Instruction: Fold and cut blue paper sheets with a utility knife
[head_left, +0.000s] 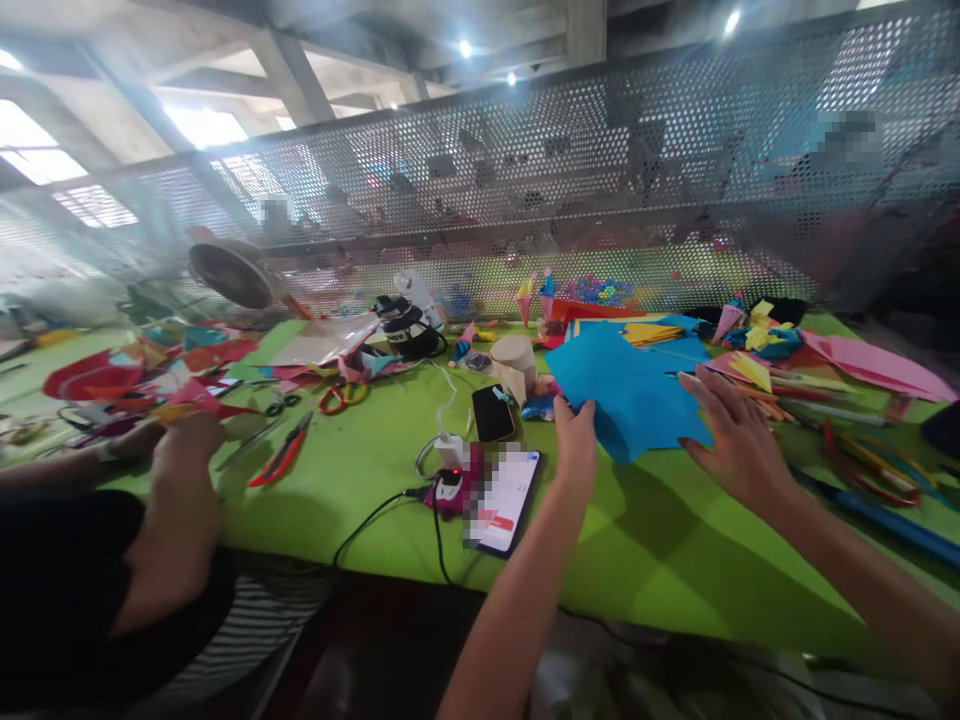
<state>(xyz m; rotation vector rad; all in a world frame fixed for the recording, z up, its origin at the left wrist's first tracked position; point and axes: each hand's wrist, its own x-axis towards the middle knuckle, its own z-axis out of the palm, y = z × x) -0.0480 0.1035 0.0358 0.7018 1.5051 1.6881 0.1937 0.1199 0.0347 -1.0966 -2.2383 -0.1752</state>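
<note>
Here both hands are on the blue paper [630,395], which lies flat on the green bench [360,480], just right of a paper cup [516,358] and two phones [504,498]. Left hand [576,432] pinches the sheet's near-left edge, fingers curled over it; right hand [739,428] is spread open, palm down, fingertips resting on the right edge, gripping nothing. A co-worker's hand [184,450] works at far left near red scissors [285,450]. Judgement: to lift one sheet cleanly, keep the right hand pressing the stack flat while the left peels only the top layer; slide toward the bare near bench, away from the pencils [780,400] and scraps at right
</note>
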